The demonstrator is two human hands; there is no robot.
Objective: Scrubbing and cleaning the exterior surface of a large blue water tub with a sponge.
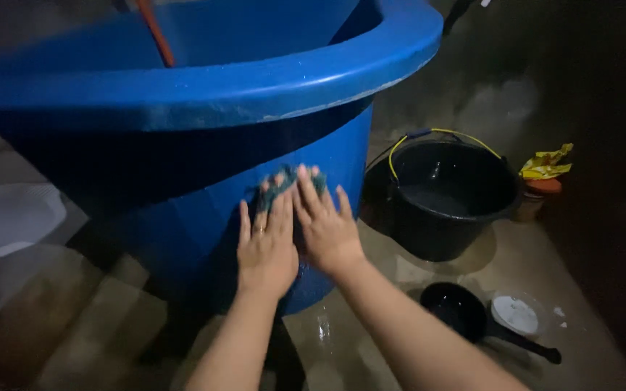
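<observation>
**Both palms press a scrubber against the blue tub**

Nearest, two bare forearms rise from the bottom edge and meet side by side at the tub's outer wall. Left hand (266,250) lies flat, fingers stretched and close together, its fingertips on the lower part of a teal scrubber (282,183). Right hand (325,224) lies just beside it, touching it along the thumb side, fingers spread a little wider, and covers the scrubber's right half. Neither hand is closed around the scrubber; both pin it flat against the wall, so only its top edge and a strip on the left peep out above the fingertips.

That wall belongs to a big blue tub (182,94), round, with a thick rolled rim, filling the upper left of the view. An orange stick (156,32) leans inside it.

Below and right of the hands, on the wet floor (371,340), lies a black ladle (465,315) with its handle pointing right, and just beside it a small clear bowl (516,313) with something white in it.

Farther right stands a black bucket (447,199) with a yellow handle, near the tub. Beyond it, by the dark wall, sits a yellow wrapper (545,163) on a small brown pot (534,197).

At the far left, pale cloth (9,217) lies on the floor.
</observation>
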